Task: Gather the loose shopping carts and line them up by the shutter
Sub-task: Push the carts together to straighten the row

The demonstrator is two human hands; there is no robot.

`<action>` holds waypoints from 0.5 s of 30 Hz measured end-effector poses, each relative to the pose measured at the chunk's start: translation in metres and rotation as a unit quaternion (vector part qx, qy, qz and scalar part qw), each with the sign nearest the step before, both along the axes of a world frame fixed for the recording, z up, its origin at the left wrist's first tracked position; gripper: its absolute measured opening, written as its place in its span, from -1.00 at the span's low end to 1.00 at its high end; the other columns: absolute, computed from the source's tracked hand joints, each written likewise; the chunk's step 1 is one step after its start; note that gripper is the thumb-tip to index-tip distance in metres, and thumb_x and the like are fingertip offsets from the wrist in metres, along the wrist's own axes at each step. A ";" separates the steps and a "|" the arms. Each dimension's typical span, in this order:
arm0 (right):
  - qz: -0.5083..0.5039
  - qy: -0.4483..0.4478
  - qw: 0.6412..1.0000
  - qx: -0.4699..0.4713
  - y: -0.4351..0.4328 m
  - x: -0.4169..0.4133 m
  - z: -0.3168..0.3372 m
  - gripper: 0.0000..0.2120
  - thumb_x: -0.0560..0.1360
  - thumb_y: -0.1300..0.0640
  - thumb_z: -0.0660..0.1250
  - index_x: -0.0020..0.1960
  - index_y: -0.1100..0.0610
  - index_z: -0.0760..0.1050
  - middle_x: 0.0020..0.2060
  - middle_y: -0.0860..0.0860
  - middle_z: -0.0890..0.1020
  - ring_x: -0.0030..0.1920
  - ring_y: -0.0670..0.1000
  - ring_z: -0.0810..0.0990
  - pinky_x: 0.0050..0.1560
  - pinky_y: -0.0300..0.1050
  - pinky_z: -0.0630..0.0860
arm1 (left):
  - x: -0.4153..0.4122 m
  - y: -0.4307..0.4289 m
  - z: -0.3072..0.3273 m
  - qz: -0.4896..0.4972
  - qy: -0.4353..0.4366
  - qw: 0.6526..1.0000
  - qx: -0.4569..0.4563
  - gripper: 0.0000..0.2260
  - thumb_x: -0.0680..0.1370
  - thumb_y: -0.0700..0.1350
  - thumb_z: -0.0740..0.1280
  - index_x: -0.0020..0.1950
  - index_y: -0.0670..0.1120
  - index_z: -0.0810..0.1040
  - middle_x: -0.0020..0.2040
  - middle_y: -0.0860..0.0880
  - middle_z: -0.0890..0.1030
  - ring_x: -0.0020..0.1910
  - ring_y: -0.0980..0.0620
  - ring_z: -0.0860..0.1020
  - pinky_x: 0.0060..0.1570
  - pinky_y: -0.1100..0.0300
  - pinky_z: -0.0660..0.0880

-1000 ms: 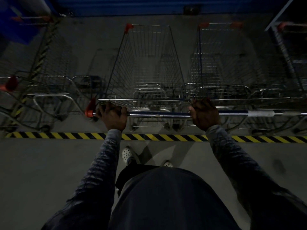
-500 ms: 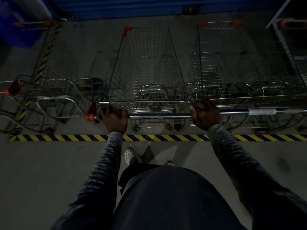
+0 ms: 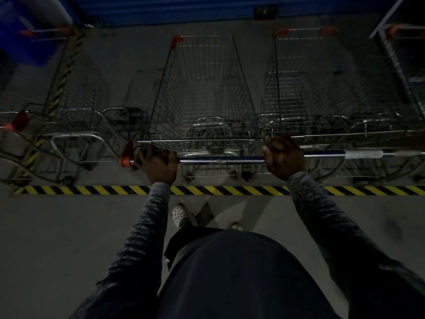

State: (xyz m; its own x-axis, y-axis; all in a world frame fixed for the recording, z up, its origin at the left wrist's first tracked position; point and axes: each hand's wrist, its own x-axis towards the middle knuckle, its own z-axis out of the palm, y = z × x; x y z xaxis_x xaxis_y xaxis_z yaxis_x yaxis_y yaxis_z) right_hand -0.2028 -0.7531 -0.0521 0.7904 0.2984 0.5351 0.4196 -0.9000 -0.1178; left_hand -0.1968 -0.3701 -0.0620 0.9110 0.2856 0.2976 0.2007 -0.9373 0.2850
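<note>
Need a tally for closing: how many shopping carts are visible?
4: centre cart, held by left hand and right hand; right cart beside it; far-right cart at the edge; left cart. Darkness may hide more.

L hand [image 3: 157,165] & R hand [image 3: 285,157] both curl over the handle bar [image 3: 220,160] of the middle cart [image 3: 202,88], knuckles up. L hand sits right next to the red end cap [image 3: 125,155]. The wire basket runs fwd from the hands toward the blue shutter [image 3: 172,8]. Second cart [image 3: 305,84] is just R of the R hand, basket alongside. Third cart [image 3: 57,88] stands off to the L of the L hand, angled. Yellow/black tape [image 3: 115,190] crosses the floor under both wrists. White shoe [image 3: 179,214] shows btwn the arms. Light is dim.
</note>
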 end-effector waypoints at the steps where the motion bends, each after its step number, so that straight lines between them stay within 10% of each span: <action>1: 0.000 -0.002 1.000 0.001 0.000 0.000 0.000 -0.78 0.64 0.16 0.27 -0.08 0.22 0.63 -0.10 0.12 0.66 -0.08 0.26 0.58 0.21 0.20 0.49 | 0.000 -0.001 0.001 -0.001 -0.002 1.000 -0.001 -0.61 0.49 0.14 0.19 -0.25 -0.04 0.72 0.00 -0.17 0.60 0.14 -0.32 0.46 0.19 -0.13 0.24; 15: -0.014 0.004 1.000 -0.002 0.002 0.000 -0.001 -0.70 0.67 0.12 0.20 -0.05 0.23 0.64 -0.10 0.14 0.66 -0.05 0.27 0.59 0.23 0.22 0.47 | -0.002 0.001 0.004 -0.013 0.009 1.000 -0.007 -0.56 0.51 0.18 0.14 -0.23 -0.04 0.72 0.06 -0.21 0.60 0.16 -0.35 0.47 0.21 -0.19 0.28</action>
